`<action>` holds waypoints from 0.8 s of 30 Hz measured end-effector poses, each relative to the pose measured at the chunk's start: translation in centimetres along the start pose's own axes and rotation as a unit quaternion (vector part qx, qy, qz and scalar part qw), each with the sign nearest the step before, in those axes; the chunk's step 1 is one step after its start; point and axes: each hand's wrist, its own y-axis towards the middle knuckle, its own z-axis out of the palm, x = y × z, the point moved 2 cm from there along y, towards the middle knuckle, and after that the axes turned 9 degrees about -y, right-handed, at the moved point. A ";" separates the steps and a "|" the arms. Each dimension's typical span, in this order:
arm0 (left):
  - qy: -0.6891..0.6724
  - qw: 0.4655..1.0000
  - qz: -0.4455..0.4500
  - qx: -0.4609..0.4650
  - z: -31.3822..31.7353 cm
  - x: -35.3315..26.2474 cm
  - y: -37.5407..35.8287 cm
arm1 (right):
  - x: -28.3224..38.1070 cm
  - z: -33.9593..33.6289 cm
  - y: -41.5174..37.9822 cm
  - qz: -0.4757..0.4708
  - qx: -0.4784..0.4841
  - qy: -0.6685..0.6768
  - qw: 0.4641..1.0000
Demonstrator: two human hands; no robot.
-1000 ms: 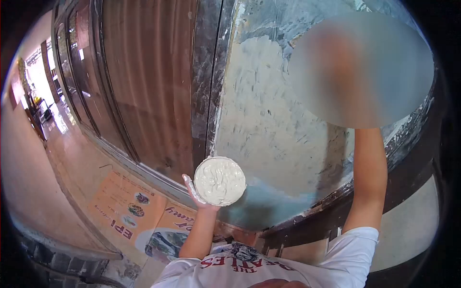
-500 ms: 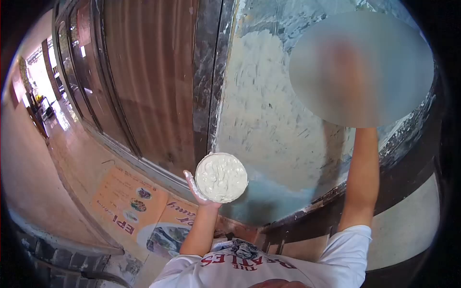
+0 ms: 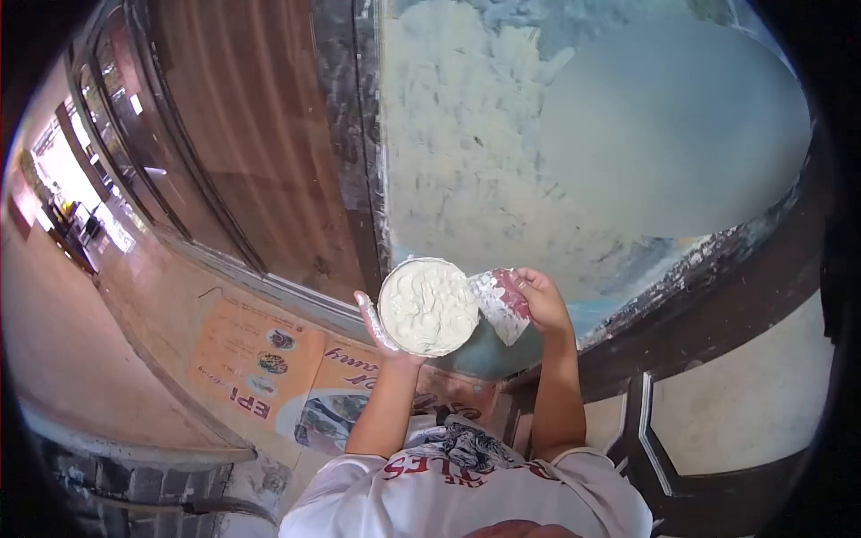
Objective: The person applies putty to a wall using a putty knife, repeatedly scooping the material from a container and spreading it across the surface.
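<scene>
Head view: tub just below centre, toward 6 o'clock, filled with pale paste. Left hand carries it from 8 o'clock, thumb up the side; other fingers hidden underneath. Right hand at the tub's 3 o'clock, fingers pinching a paste-smeared scraper; its edge is right by the rim, contact unclear.

Handling guess: tub fairly heavy if full, probably rigid, slick where smeared; best held from below, level. Paste looks soft, sticky. Scraper likely light, thin, a bit flexy; take the cleaner reddish end.

Surface: wall from 12 to 3 o'clock, patchy pale coat over blue-grey; blurred patch at 2. Room: brown panel at 10, printed banner on the floor at 8, bright opening past 9.
</scene>
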 end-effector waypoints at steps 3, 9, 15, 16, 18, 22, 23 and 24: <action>0.001 1.000 -0.017 -0.013 -0.8 1.4 -0.2 | 0.7 -1.7 -2.0 0.003 -0.083 -0.014 0.996; 0.003 0.999 -0.038 -0.027 -0.7 3.8 -0.6 | 1.5 -1.9 -4.5 -0.038 -0.087 -0.011 0.995; 0.025 0.999 -0.040 -0.004 2.3 5.0 -1.4 | 3.5 -3.3 -6.0 -0.071 -0.157 0.067 0.983; 0.025 0.999 -0.034 -0.004 2.7 5.3 -1.5 | 4.3 -3.0 -6.4 -0.067 -0.152 0.114 0.979; 0.023 0.999 -0.031 -0.008 3.1 5.8 -1.6 | 5.3 -2.3 -6.9 -0.067 -0.130 0.121 0.982; 0.035 0.998 -0.021 -0.039 2.8 7.2 -2.0 | 7.2 0.7 -8.4 -0.084 -0.068 0.136 0.985; 0.017 0.999 -0.033 -0.016 2.8 7.7 -2.2 | 7.0 1.4 -8.3 -0.123 -0.078 0.041 0.989; 0.017 0.999 -0.032 -0.017 2.7 8.0 -2.4 | 7.0 2.0 -8.4 -0.159 -0.088 -0.055 0.982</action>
